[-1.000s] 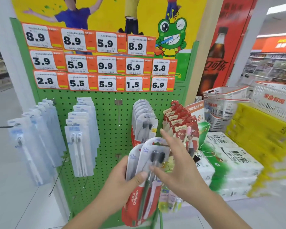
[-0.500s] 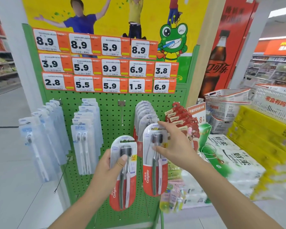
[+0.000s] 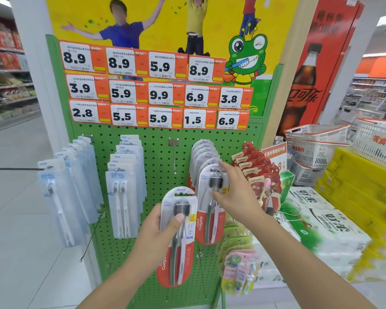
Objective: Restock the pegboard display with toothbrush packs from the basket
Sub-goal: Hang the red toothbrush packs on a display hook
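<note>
My left hand (image 3: 159,230) grips a red Colgate toothbrush pack (image 3: 178,246) upright in front of the green pegboard (image 3: 156,152), thumb across its clear blister. My right hand (image 3: 234,192) holds a second identical pack (image 3: 210,210) by its top edge, at the front of the row of the same packs (image 3: 204,152) hanging on a hook. Whether its hole is on the hook is hidden by my fingers. An empty hook (image 3: 175,157) juts out just left of that row. The basket is not in view.
Clear-blue toothbrush packs (image 3: 60,197) and white ones (image 3: 123,192) hang at the left, red Canban packs (image 3: 256,175) at the right, kids' packs (image 3: 239,264) below. Price tags (image 3: 156,92) line the top. White baskets (image 3: 314,146) and stacked tissue packs (image 3: 321,224) stand right.
My right hand has lifted its pack up and right to the front of the hanging row. My left hand has raised the other pack slightly. The camera has moved closer.
</note>
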